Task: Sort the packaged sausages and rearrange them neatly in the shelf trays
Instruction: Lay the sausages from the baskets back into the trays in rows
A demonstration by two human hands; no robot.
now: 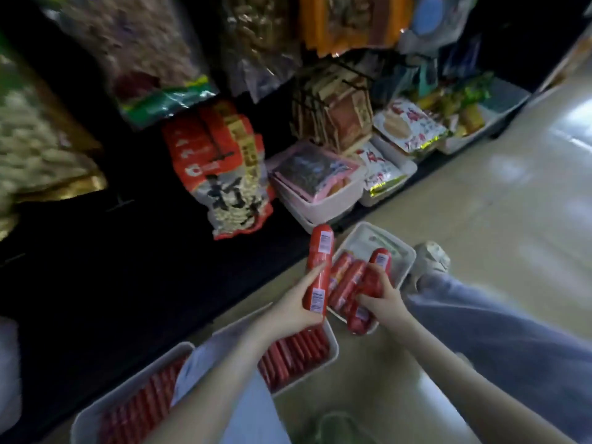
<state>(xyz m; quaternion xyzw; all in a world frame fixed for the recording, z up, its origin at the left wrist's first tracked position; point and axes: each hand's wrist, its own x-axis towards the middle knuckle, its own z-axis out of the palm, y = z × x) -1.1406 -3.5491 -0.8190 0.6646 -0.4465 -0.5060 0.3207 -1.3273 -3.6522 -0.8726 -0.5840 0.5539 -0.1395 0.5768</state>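
My left hand (294, 310) is curled round a fat red sausage (318, 267), holding it up just beside the white tray (358, 240) on the floor. My right hand (386, 301) grips a second sausage (380, 262) lying in that tray. I seem to be mid-sort; next, each needs laying flat, parallel to its neighbours.

Three white trays stood in a row on the floor. The far tray (404, 255) held red sausage packs (344, 282) side by side along its left edge. One more pack (379, 262) with white labels lay across its near edge, gripped by the right hand (384, 299). The left hand (294, 307) held another labelled pack (318, 274) upright, just beside that tray's left edge. The middle tray (333, 342) and the near tray (128, 384) carried thin red sausages in tight rows.
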